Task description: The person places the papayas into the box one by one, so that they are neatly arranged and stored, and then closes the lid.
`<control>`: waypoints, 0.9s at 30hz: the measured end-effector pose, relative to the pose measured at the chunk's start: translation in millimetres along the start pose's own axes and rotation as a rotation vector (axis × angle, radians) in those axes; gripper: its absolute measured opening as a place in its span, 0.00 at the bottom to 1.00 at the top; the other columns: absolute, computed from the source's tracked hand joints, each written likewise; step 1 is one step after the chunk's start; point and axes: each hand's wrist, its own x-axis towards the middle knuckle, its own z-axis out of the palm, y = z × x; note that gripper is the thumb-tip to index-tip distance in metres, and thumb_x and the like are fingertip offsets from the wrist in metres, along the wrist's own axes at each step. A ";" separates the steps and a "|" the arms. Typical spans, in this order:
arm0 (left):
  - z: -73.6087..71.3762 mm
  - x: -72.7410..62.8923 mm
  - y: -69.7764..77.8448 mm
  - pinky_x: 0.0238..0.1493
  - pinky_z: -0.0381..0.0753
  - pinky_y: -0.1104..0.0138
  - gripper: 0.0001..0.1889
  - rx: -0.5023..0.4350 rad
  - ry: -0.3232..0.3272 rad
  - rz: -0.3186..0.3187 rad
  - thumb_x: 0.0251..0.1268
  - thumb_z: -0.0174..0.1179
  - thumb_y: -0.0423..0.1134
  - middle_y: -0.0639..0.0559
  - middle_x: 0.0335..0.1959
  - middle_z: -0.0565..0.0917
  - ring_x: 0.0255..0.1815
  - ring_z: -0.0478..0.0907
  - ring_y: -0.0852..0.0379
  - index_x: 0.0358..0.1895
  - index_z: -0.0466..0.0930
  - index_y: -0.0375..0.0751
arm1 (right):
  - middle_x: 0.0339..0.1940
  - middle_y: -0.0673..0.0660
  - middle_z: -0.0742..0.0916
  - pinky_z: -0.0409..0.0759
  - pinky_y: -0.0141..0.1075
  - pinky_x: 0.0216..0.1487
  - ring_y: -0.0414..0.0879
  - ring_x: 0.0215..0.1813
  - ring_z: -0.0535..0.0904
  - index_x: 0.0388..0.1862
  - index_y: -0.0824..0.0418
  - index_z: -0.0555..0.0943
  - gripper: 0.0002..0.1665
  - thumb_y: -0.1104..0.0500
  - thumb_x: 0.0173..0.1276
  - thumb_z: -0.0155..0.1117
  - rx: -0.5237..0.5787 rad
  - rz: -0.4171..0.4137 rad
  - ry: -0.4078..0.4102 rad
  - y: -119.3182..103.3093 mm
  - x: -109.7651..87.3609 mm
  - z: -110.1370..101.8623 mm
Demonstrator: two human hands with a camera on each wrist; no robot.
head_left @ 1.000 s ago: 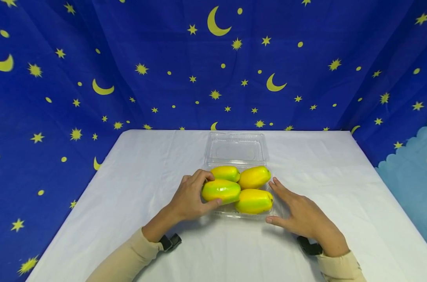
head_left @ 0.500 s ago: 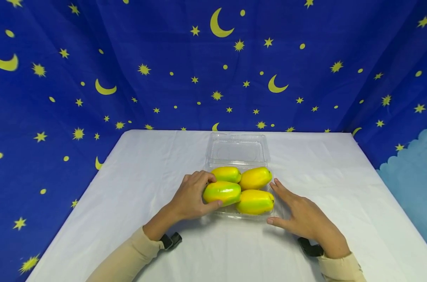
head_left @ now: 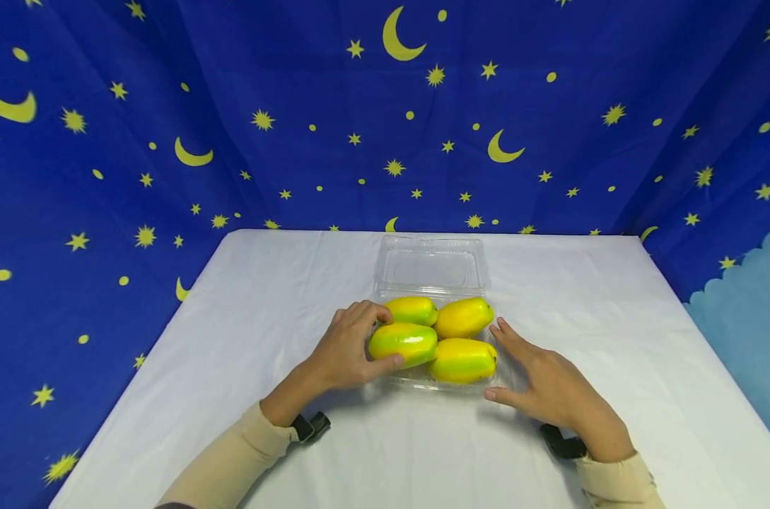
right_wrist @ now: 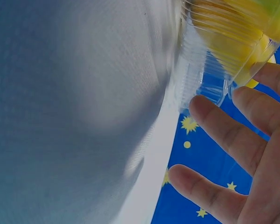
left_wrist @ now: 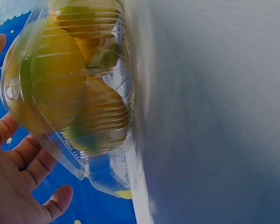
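A clear plastic clamshell box (head_left: 416, 385) holds several oblong yellow-green fruits that look like papayas. My left hand (head_left: 349, 350) holds the front-left papaya (head_left: 402, 343), thumb at its near side and fingers at its far side. That papaya sits a little higher than the front-right papaya (head_left: 464, 361). Behind them lie the back-left papaya (head_left: 411, 310) and the back-right papaya (head_left: 464, 317). My right hand (head_left: 550, 382) is spread beside the box's right side, fingers fairly straight and gripping nothing. In the left wrist view, papayas (left_wrist: 56, 79) show through the ribbed box wall.
The box's lid (head_left: 432, 265) lies folded back, away from me. Everything stands on a white-covered table (head_left: 283, 283). A blue curtain (head_left: 308, 85) with yellow moons and stars hangs behind and at the sides. A light-blue cloth (head_left: 747, 332) is at the right.
The view has shifted slightly. Both hands and the papayas stay almost where they were, with the left hand still on the front-left one.
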 end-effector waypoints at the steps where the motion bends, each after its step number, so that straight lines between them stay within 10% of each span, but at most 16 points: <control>1: -0.5 0.4 -0.5 0.54 0.69 0.55 0.29 -0.009 0.004 -0.001 0.56 0.64 0.63 0.58 0.50 0.78 0.53 0.75 0.54 0.55 0.71 0.51 | 0.82 0.54 0.62 0.76 0.59 0.62 0.62 0.69 0.75 0.82 0.47 0.53 0.61 0.24 0.58 0.65 0.001 0.000 0.002 0.1 0.1 -0.2; 27: -14.1 22.0 -18.3 0.48 0.80 0.48 0.15 -0.214 0.210 -0.165 0.78 0.49 0.46 0.47 0.53 0.79 0.48 0.76 0.52 0.58 0.75 0.42 | 0.83 0.55 0.60 0.77 0.63 0.58 0.65 0.67 0.76 0.83 0.47 0.53 0.56 0.31 0.63 0.66 0.016 -0.017 0.059 -1.2 2.1 -3.4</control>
